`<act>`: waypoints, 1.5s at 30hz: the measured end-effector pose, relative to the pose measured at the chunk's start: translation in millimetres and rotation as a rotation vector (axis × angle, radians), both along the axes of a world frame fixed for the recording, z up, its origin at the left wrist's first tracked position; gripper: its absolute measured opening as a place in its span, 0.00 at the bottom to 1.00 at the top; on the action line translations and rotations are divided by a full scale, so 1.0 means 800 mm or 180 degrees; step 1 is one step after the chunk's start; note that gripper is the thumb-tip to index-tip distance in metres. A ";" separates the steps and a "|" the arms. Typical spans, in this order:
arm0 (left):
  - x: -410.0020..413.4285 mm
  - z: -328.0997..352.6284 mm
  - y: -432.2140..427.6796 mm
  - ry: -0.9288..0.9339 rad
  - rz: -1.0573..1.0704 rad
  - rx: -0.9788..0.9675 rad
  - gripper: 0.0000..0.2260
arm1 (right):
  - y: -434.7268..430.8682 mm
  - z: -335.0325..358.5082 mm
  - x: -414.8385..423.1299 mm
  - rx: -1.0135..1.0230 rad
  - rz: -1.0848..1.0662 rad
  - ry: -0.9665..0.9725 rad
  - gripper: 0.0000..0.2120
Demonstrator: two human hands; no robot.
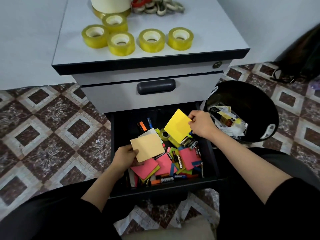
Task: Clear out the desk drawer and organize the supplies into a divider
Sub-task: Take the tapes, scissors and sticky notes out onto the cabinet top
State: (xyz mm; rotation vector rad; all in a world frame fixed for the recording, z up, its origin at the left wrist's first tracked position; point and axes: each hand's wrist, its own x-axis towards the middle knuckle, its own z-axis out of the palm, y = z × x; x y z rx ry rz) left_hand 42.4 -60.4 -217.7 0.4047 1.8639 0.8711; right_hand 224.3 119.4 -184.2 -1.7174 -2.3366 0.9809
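The open bottom drawer (210,153) of a grey cabinet holds pink sticky-note pads (187,159), green notes, batteries (187,142), markers (163,179) and a small tape roll (164,134). My left hand (124,157) grips a pale orange sticky-note pad (147,147) by its lower left corner, above the drawer's left side. My right hand (201,124) pinches the right corner of a bright yellow sticky-note pad (178,127), lifted over the drawer's back right.
Several yellow tape rolls (151,40) stand on the cabinet top (216,37), with a big white roll (110,4) and a heap of small rings (160,6) behind. A black bin (242,94) holding paper waste stands right of the drawer. The drawer above (155,87) is closed.
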 end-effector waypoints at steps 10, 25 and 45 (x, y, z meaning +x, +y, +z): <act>0.012 0.101 0.010 -0.0326 0.0273 0.0654 0.08 | -0.002 0.076 0.038 -0.0504 -0.0955 0.1060 0.10; 0.067 0.248 0.037 -0.0591 -0.0523 0.1053 0.07 | 0.017 0.209 0.144 -0.0600 -0.1834 0.2865 0.12; 0.092 0.341 0.254 0.0578 -0.0502 0.0983 0.12 | 0.055 0.220 0.219 -0.0637 -0.2478 0.3673 0.08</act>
